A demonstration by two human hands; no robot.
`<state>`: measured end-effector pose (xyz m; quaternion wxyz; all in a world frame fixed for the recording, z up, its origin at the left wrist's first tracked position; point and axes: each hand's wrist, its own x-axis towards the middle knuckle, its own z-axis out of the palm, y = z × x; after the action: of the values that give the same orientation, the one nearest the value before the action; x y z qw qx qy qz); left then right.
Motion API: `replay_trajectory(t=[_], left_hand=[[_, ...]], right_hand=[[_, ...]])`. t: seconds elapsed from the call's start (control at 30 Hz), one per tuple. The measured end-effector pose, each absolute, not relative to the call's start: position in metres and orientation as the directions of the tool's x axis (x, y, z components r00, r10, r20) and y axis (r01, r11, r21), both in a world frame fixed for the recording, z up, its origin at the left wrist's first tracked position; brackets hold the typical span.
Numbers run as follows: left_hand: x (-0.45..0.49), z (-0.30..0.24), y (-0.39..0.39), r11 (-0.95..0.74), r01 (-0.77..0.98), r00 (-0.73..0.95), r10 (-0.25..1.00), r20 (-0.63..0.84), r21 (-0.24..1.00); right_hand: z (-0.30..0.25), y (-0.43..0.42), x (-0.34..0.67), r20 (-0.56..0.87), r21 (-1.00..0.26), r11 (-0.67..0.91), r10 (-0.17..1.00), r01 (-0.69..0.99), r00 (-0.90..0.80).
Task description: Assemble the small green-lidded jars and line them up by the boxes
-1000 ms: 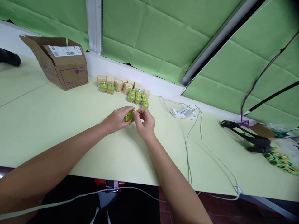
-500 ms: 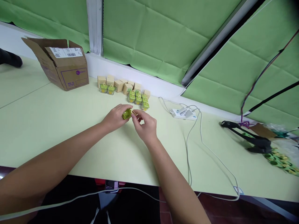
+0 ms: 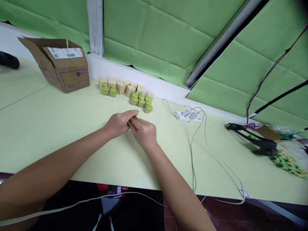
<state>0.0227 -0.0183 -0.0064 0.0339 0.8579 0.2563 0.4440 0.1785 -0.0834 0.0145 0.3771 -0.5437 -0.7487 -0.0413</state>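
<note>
My left hand is wrapped around a small green lid, which shows only as slivers between the fingers. From the other side my right hand presses against the same lid, its fingers bunched together. Whatever sits between the fingertips is hidden. Just behind my left hand a faint clear outline shows on the table, too pale to name. Beyond the hands stand several small clear jars with green lids and loop tops, and two more such jars are further left.
Several small tan boxes line the wall behind the jars. An opened cardboard box stands at the back left. To the right lie a white power strip with trailing cables, a black stand-like object and green-yellow pieces.
My right hand has closed in on my left, covering most of the green lid. The small pale loop at my right fingertips is now hidden. The view has shifted slightly.
</note>
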Motion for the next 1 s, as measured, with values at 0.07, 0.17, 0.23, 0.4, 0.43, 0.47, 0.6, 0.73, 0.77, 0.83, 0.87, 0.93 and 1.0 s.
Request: replay_trajectory(t=[0.07, 0.17, 0.23, 0.4, 0.43, 0.47, 0.6, 0.73, 0.77, 0.83, 0.87, 0.93, 1.0], left_hand=[[0.022, -0.007, -0.018, -0.871, 0.416, 0.496, 0.457, 0.738, 0.260], [0.022, -0.008, -0.019, -0.871, 0.420, 0.531, 0.463, 0.710, 0.254], [0.022, -0.008, -0.019, -0.871, 0.419, 0.543, 0.467, 0.698, 0.257], [0.024, -0.008, -0.017, -0.872, 0.423, 0.537, 0.460, 0.707, 0.247], [0.023, -0.008, -0.017, -0.870, 0.427, 0.531, 0.463, 0.709, 0.248], [0.023, -0.008, -0.017, -0.866, 0.432, 0.526, 0.469, 0.710, 0.252], [0.020, -0.007, -0.015, -0.845, 0.463, 0.517, 0.504, 0.692, 0.269], [0.019, -0.005, -0.015, -0.839, 0.474, 0.517, 0.512, 0.686, 0.268], [0.019, -0.004, -0.016, -0.838, 0.475, 0.517, 0.512, 0.686, 0.267], [0.020, -0.004, -0.016, -0.836, 0.481, 0.520, 0.515, 0.682, 0.264], [0.020, -0.004, -0.016, -0.834, 0.485, 0.522, 0.518, 0.678, 0.263], [0.020, -0.004, -0.017, -0.831, 0.493, 0.532, 0.523, 0.666, 0.259], [0.020, -0.004, -0.017, -0.829, 0.499, 0.542, 0.527, 0.655, 0.253]], right_hand=[[0.016, -0.084, 0.179, 0.607, -0.301, 0.399, 0.781, 0.866, -0.148], [0.016, -0.084, 0.181, 0.609, -0.200, 0.408, 0.764, 0.891, -0.213], [0.016, -0.084, 0.182, 0.609, -0.150, 0.415, 0.754, 0.897, -0.247], [0.014, -0.083, 0.182, 0.604, -0.083, 0.404, 0.748, 0.911, -0.276], [0.014, -0.084, 0.182, 0.599, -0.082, 0.404, 0.751, 0.911, -0.279], [0.015, -0.084, 0.181, 0.592, -0.084, 0.407, 0.755, 0.909, -0.283], [0.023, -0.089, 0.181, 0.515, -0.081, 0.421, 0.794, 0.903, -0.324], [0.030, -0.092, 0.182, 0.453, -0.062, 0.415, 0.822, 0.908, -0.345], [0.031, -0.092, 0.182, 0.448, -0.059, 0.410, 0.826, 0.910, -0.343], [0.030, -0.091, 0.183, 0.449, -0.059, 0.402, 0.828, 0.914, -0.335], [0.029, -0.090, 0.184, 0.456, -0.061, 0.399, 0.827, 0.915, -0.330], [0.026, -0.089, 0.185, 0.479, -0.064, 0.391, 0.819, 0.918, -0.316], [0.024, -0.087, 0.186, 0.508, -0.067, 0.385, 0.807, 0.920, -0.300]])
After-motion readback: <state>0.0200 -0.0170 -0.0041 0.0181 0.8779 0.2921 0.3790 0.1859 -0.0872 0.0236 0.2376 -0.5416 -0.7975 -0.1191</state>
